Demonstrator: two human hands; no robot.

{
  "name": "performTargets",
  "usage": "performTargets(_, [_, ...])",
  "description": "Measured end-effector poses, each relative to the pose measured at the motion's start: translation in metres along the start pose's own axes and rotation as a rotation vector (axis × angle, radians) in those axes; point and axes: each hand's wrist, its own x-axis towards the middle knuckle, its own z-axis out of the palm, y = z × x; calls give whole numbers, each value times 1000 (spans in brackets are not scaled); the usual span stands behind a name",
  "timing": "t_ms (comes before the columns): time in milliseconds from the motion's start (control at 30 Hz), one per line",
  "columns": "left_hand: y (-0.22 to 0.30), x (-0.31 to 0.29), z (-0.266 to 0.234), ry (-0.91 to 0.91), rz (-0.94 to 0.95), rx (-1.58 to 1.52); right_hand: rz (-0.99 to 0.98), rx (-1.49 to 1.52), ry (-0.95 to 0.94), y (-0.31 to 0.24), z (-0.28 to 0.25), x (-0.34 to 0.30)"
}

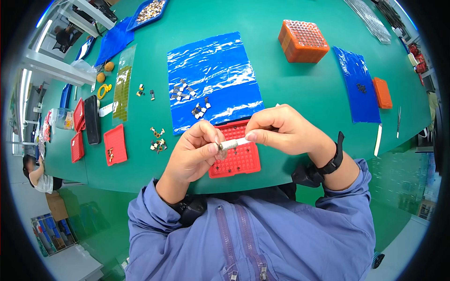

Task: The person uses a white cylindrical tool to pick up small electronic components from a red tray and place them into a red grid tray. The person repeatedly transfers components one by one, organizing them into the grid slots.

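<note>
Between the fingers of my left hand point(194, 152) is a small silvery cylindrical part point(228, 144), lying nearly level. My right hand point(283, 131) pinches a small white piece point(242, 141) at the cylinder's right end. Whether the white piece is joined to the cylinder or only touches it, I cannot tell. Both hands hover over a red tray point(236, 164) with a grid of small pockets, and a few tiny dark parts sit in it. Beyond the tray, a glossy blue sheet point(213, 70) carries several small black-and-white pieces point(183, 90).
Orange stacked trays point(303, 42) stand at the far right. Another blue sheet point(358, 86), an orange block point(382, 92) and tweezers point(399, 122) lie further right. Leftward are small loose parts point(158, 145), a red tray point(115, 145), a black case point(92, 120) and yellow scissors point(104, 91). A person point(42, 175) is at far left.
</note>
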Motion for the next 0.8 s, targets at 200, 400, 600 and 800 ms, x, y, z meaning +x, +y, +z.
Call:
performTargets(200, [1, 0, 0, -5, -11, 9, 38, 45, -58, -8, -3, 2])
performTargets(400, [0, -1, -3, -11, -30, 41, 47, -20, -100, -5, -3, 0])
performTargets(600, [0, 0, -4, -25, -22, 26, 152, 67, -134, -12, -5, 1])
performTargets(800, [0, -1, -4, -34, -10, 38, 68, 19, -109, -8, -3, -1])
